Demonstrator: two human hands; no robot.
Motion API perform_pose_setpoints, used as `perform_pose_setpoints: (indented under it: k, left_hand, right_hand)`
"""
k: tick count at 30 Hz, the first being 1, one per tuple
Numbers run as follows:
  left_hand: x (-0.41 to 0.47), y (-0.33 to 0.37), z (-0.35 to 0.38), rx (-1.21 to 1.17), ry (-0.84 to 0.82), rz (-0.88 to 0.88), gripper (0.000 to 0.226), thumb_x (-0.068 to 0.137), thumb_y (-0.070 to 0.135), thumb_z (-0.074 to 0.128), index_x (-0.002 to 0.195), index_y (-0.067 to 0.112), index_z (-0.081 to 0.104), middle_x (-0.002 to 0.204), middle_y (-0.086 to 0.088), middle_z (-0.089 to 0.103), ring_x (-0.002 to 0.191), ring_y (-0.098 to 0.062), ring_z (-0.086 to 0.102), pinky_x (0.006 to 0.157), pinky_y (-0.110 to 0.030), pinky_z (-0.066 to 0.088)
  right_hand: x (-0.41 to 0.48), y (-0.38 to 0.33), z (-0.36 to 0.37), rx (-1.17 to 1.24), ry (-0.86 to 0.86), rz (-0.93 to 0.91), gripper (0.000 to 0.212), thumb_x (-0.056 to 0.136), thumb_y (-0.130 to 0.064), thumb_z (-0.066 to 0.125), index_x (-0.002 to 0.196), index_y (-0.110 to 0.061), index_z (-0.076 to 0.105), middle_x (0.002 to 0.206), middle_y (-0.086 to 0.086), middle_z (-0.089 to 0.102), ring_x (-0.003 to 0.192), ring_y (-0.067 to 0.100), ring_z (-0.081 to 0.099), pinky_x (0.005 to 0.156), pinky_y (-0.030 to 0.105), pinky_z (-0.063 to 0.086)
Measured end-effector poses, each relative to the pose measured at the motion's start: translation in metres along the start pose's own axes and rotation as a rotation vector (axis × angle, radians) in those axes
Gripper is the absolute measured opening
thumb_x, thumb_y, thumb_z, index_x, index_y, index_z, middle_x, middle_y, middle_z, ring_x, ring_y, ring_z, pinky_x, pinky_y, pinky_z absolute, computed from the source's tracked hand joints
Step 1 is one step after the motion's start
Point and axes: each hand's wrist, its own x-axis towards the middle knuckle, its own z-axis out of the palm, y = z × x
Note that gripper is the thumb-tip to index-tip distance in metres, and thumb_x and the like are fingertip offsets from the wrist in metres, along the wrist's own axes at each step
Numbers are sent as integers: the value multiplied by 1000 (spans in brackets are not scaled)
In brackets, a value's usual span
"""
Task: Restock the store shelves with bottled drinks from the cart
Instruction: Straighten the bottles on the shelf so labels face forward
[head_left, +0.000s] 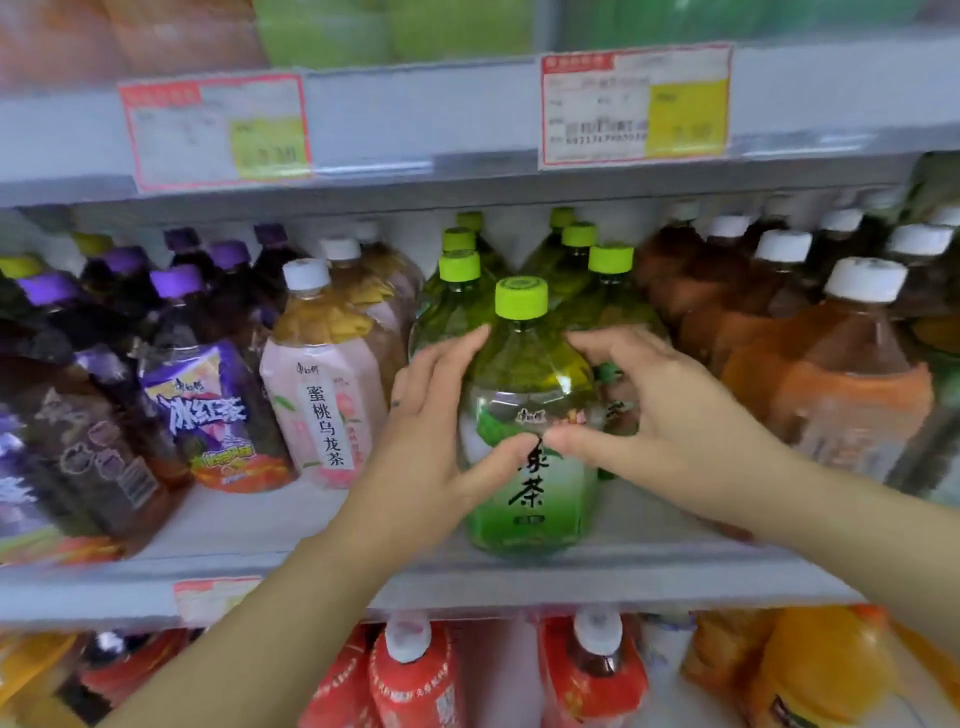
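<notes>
- Plainly, both hands are on one green tea bottle, which stands upright at the front edge of the middle shelf, label facing out.
- Left hand cups the bottle's left flank: its fingers lie spread along the shoulder, and the thumb crosses the label towards the middle. They are half curled and pressing against the plastic, not closed right round it.
- Right hand mirrors it on the other flank, fingers arched over the shoulder and thumb meeting the left thumb on the label. It too wraps the bottle only partly.
- Two hands on opposite sides probably serve to square the bottle and slide it straight without tipping; a large full bottle is heavy for one hand.
- Just beyond the fingertips stand more green-capped bottles in two files, so this one is being set as the front of its own kind.
- Left of the left-hand fingers stands a pink peach oolong bottle; right of the right-hand fingers stand orange-labelled bottles, close by.
- Judging by its place, the bottle is nearly home, needing only a final nudge.
- No cart is in view.
</notes>
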Motion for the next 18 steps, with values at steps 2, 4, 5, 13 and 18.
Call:
perform_pose_setpoints:
  k: [2,4,5,13,18]
  left_hand:
    - [-1,1,0,11,6,7,74,75,64,47,137,51,8,130,19,26,128,-3,26,99,-1,14]
    - [-2,3,-4,7,-10,-12,75,75,65,49,136,48,8,129,19,25,128,-3,25,100,-7,17]
    - [-3,4,-7,-1,-15,-22,77,76,63,54,136,47,10,131,17,27,129,-4,25,101,-12,18]
    - [-10,3,-47,23,-101,-110,82,70,57,55,140,37,18,129,18,27,121,6,26,95,2,15]
    - [-14,-4,-61,26,-124,-148,83,73,54,57,143,37,18,134,24,23,123,10,22,100,-8,18]
  right_hand:
    - [1,-2,0,-14,0,-15,79,65,-60,62,134,-28,43,115,-15,46,112,3,48,95,25,43]
    - [2,-7,0,-22,-3,-15,75,68,-53,67,133,-25,43,114,-14,45,113,4,47,94,23,42]
    - [2,-10,1,-20,-4,-14,74,69,-50,70,133,-24,44,113,-13,45,112,5,48,94,23,43]
    - [15,-36,14,-28,-89,12,75,74,-46,71,136,-23,36,128,-3,43,120,10,44,97,21,37]
    - [19,-47,28,8,-95,37,74,74,-48,71,135,-22,37,129,-2,42,119,13,46,97,28,41]
